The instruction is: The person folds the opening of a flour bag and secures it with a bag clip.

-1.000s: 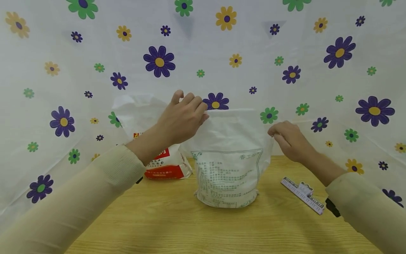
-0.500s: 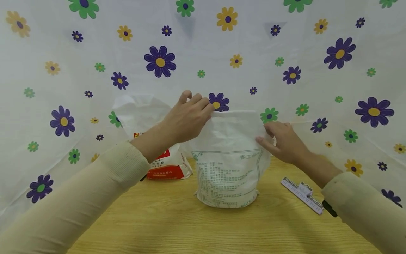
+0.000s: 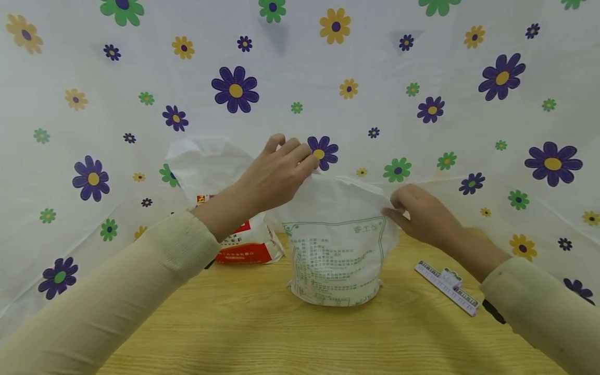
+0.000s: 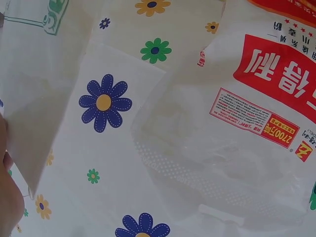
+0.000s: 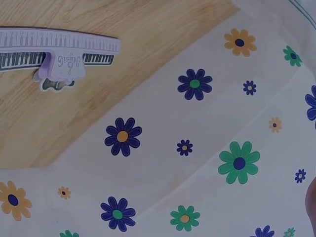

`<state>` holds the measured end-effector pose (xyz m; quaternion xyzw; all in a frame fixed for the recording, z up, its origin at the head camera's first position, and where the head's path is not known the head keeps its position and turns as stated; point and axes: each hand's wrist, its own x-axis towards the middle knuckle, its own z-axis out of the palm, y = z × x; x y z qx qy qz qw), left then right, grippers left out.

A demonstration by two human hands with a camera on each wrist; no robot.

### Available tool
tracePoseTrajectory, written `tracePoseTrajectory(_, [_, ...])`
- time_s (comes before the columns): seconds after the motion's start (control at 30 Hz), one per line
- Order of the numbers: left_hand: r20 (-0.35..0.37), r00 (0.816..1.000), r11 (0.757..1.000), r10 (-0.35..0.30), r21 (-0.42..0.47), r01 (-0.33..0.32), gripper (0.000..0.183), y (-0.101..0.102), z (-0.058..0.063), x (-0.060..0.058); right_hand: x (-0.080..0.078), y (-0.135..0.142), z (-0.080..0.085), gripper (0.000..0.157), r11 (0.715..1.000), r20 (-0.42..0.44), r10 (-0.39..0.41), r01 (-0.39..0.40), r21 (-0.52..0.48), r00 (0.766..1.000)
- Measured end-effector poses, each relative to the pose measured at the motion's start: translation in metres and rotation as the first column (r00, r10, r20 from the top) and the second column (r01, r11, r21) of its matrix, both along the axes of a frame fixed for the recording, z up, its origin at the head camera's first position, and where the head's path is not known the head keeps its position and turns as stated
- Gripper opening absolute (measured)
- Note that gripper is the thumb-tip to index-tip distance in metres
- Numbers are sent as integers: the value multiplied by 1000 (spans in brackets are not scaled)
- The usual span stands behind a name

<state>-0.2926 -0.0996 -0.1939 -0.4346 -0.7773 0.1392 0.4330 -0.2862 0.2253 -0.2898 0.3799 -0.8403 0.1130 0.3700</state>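
"So, what are the 2 hands doing with that soft white sack printed in green (image 3: 335, 260)?"

"The left hand (image 3: 281, 174) pinches its top left corner; the right hand (image 3: 424, 216) pinches its upper right edge between thumb and fingers."

"And where is it?"

"Upright on the yellow wood-grain table (image 3: 290, 344), between the hands. A white plastic bag with red panels (image 3: 250, 252) stands farther left, partly hidden by the left arm (image 3: 154, 271). A long lilac clip patterned with piano keys (image 3: 447, 287) lies to the right."
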Motion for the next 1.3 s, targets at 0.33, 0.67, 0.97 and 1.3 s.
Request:
tracePoseTrajectory(0.33, [13, 996, 996, -90, -25, 90, 14, -2, 1, 3, 0, -2, -4, 27, 987, -132, 138, -125, 101, 982])
tracePoseTrajectory(0.67, [73, 997, 1000, -11, -28, 13, 18, 5, -1, 10, -2, -4, -13, 24, 976, -158, 182, -158, 151, 970])
tracePoseTrajectory(0.97, [167, 965, 979, 202, -40, -198, 53, 37, 0, 16, 0, -5, -15, 24, 974, -187, 214, -195, 115, 959])
tracePoseTrajectory(1.3, [194, 923, 933, 332, -213, -291, 58, 59, -11, 18, -1, -36, -6, 51, 1000, -142, -16, 13, -29, 990])
